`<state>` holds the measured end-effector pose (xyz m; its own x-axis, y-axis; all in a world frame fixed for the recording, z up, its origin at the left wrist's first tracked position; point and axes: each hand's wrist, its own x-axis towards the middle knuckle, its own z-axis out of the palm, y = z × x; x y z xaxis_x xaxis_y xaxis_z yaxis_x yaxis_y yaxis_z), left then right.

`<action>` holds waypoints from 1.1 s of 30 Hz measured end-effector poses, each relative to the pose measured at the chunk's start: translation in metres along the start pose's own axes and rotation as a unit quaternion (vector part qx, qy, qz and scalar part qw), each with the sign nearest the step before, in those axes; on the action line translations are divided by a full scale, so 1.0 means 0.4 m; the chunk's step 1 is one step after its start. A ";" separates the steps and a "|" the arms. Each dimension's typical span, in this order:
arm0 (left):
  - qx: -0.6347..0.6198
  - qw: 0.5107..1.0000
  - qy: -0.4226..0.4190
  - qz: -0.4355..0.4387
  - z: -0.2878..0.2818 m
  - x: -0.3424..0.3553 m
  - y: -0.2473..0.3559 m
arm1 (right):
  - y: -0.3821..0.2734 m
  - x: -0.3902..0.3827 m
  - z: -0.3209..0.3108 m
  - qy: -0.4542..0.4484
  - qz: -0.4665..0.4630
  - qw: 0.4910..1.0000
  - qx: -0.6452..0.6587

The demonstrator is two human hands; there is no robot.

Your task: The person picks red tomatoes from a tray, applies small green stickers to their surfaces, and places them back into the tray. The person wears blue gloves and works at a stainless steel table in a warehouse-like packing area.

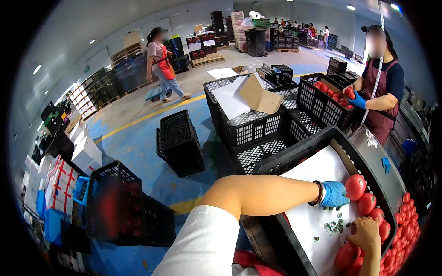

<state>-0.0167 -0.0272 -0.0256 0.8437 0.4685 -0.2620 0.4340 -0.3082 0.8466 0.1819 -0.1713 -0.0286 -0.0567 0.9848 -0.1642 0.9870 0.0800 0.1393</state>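
Note:
In front of me at the lower right is a black plastic crate [294,242] lined with a white sheet [317,175]. Several large red tomatoes [355,187] lie along its right side. My left hand [334,193], in a blue glove, reaches across the sheet with its fingers curled, close beside the uppermost tomato. Whatever its fingertips pinch is hidden. Small round dark-green stickers [334,227] are scattered on the sheet just below that hand. My bare right hand [367,233] is bent over a tomato among the lower ones, with its fingers closed around it.
Loose tomatoes [404,225] fill the surface right of the crate. Across from me, a co-worker [382,87] handles tomatoes over another black crate [322,103]. Stacked crates [248,126] carry cardboard [260,95]. More crates [179,142] stand on the blue floor, where another person [161,64] walks.

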 end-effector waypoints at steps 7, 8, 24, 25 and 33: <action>-0.004 1.000 -0.006 -0.010 0.001 0.010 -0.011 | -0.032 -0.003 -0.019 -0.010 0.072 0.996 0.060; 0.000 1.000 -0.007 -0.013 0.001 0.006 -0.011 | -0.039 -0.005 -0.024 0.004 0.049 0.997 0.067; -0.108 0.988 -0.059 -0.094 0.013 0.006 -0.013 | -0.086 -0.011 -0.101 0.049 -0.006 0.986 0.157; -0.135 0.986 -0.062 -0.076 0.015 0.016 -0.028 | -0.089 -0.008 -0.105 0.097 -0.005 0.978 0.187; -0.378 0.902 -0.209 -0.019 0.032 0.017 -0.040 | -0.127 0.033 -0.104 0.314 -0.016 0.894 0.319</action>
<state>-0.0139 -0.0298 -0.0467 0.9463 0.0656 -0.3165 0.2600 0.4274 0.8659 0.1247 -0.1559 0.0026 0.0373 0.8919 0.4506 0.8572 0.2032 -0.4732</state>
